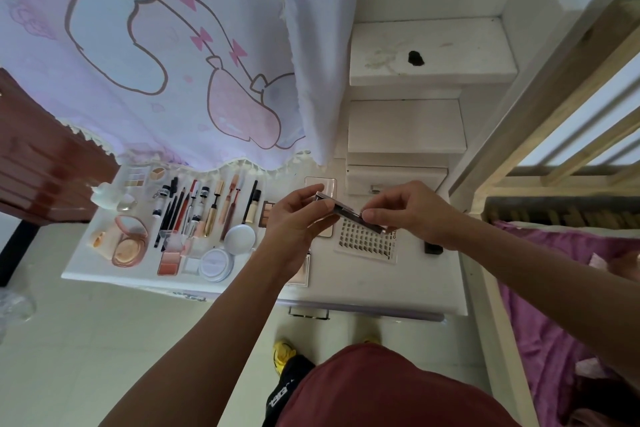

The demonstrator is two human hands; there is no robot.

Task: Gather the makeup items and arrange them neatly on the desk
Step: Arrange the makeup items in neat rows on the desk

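A cartoon curtain [138,62] hangs behind the white worktop [363,274]. On the worktop's left half, pencils and tubes [207,208] lie side by side in a row, with compacts [216,263] nearer the front edge. A lash tray [367,239] lies flat to the right. Above it, the left grip [298,218] curls round one end of a slim palette [346,213], and the right grip [405,211] pinches the other end, holding it off the worktop.
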